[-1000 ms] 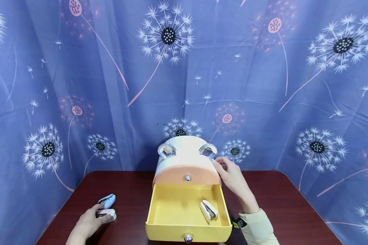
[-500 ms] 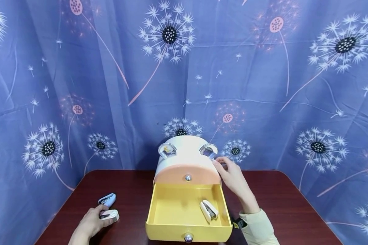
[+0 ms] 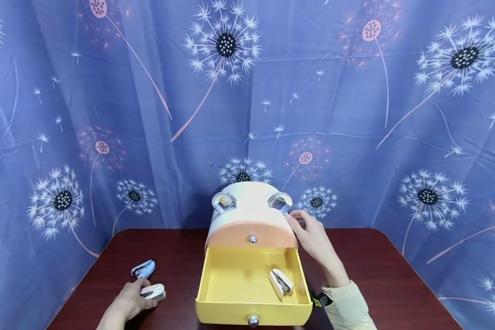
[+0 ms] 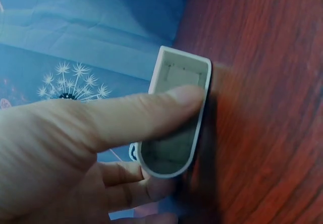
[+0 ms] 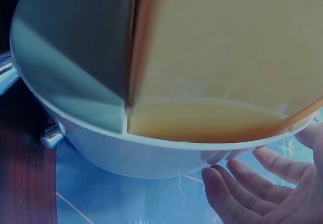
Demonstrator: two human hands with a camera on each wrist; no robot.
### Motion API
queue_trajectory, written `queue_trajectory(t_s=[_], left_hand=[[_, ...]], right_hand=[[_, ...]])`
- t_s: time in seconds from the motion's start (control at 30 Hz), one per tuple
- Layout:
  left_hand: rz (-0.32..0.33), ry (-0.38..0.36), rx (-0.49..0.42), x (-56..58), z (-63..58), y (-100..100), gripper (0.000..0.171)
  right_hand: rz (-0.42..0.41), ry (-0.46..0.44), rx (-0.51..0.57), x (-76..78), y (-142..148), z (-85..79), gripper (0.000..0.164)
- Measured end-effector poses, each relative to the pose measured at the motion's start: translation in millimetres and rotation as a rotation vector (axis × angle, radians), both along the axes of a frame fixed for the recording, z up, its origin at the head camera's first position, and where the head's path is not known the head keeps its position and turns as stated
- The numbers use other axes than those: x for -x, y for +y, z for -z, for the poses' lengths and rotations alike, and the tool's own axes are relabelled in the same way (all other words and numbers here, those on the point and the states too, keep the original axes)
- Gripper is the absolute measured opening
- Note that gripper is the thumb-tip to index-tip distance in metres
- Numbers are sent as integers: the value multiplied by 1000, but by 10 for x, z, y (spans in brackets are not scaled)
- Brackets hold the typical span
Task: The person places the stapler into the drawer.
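My left hand [image 3: 125,302] pinches a small white case [image 3: 158,291] with one rounded end, low over the table left of the cabinet. In the left wrist view the thumb lies across the hollow side of this case [image 4: 174,156], with fingers behind it. A light-blue stapler [image 3: 145,269] lies just beyond that hand. My right hand [image 3: 313,238] has its fingertips at the right side of the white cabinet [image 3: 249,201]; its fingers [image 5: 257,181] are loosely bent against the curved wall in the right wrist view. A white stapler [image 3: 278,283] lies in the yellow drawer [image 3: 231,309].
The yellow drawer is pulled out towards me, with a round metal knob [image 3: 253,320] in front. Above it the peach drawer front [image 3: 231,237] is closed. Two shiny rings [image 3: 224,203] stand out on the cabinet top. A dandelion-print curtain [image 3: 148,91] hangs behind the dark red table [image 3: 177,256].
My left hand has moved a little to the right with the white case, away from the blue stapler. The right hand has stayed at the cabinet's side.
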State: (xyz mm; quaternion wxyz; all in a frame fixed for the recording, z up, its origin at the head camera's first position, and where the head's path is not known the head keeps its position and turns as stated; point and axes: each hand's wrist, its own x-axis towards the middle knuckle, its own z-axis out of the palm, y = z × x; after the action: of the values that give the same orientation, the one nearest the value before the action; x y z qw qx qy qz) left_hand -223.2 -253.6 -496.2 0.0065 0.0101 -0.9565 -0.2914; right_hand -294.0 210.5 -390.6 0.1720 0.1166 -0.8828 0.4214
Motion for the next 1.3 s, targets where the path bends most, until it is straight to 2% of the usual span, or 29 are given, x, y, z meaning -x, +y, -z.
queue_trajectory(t_s=[0.1,0.23,0.37,0.53,0.77,1.13,1.3], left_hand=[[7,5,-3,9,-7,1,39],[-2,14,-34,22,-78,24,37],[3,49,-53,16,-217,74,39],[18,105,-14,-36,-405,169,44],[31,131,-3,-96,-626,327,45],[72,325,-17,-199,-887,599,45],[78,379,-16,-250,-964,697,45]], right_hand=[[-2,1,-1,-3,0,-3,41],[-7,0,3,-6,0,-4,40],[-11,0,11,-1,-4,-2,41],[-19,4,20,12,-2,-3,40],[-16,10,26,12,3,4,38],[-23,16,29,14,3,2,38],[-24,8,34,-2,-5,4,38]])
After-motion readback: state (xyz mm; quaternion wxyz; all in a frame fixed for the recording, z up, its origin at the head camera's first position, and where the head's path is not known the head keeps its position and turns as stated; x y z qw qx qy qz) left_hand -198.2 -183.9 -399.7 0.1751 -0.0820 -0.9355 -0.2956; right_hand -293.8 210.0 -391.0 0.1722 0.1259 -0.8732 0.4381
